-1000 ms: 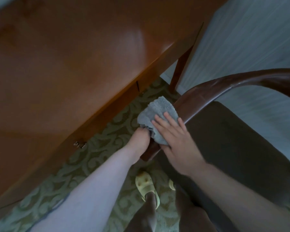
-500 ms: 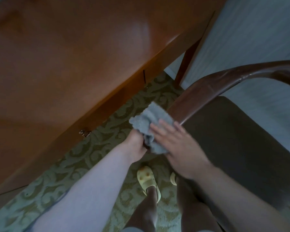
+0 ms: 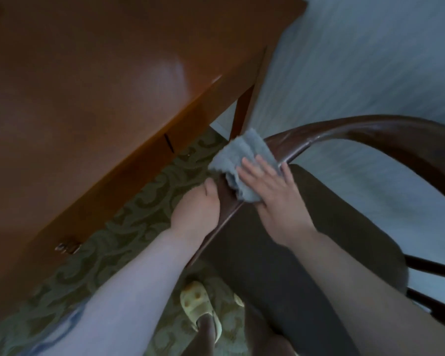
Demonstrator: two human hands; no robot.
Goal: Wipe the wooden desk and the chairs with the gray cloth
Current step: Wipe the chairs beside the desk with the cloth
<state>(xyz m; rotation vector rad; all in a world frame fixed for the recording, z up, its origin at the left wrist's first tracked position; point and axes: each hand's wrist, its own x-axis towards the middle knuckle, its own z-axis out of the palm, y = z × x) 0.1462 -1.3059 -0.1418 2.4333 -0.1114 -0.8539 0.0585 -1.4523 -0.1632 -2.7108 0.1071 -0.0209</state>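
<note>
The gray cloth (image 3: 244,152) is draped over the near end of the chair's dark curved wooden arm (image 3: 370,129). My right hand (image 3: 272,194) presses the cloth onto the arm with straight fingers. My left hand (image 3: 195,206) grips the arm's lower end just below the cloth, thumb on top. The chair's dark seat (image 3: 306,240) lies under my right forearm. The wooden desk (image 3: 88,86) fills the upper left, its top glossy.
A metal drawer pull (image 3: 67,247) sticks out of the desk's front edge. A desk leg (image 3: 242,114) stands just behind the cloth, near the pale wall (image 3: 370,60). Green patterned carpet (image 3: 139,214) lies between desk and chair. My foot wears a yellow slipper (image 3: 198,301).
My right hand has slid the cloth from the arm's tip a little way up the arm. More of my left hand shows now, below the cloth.
</note>
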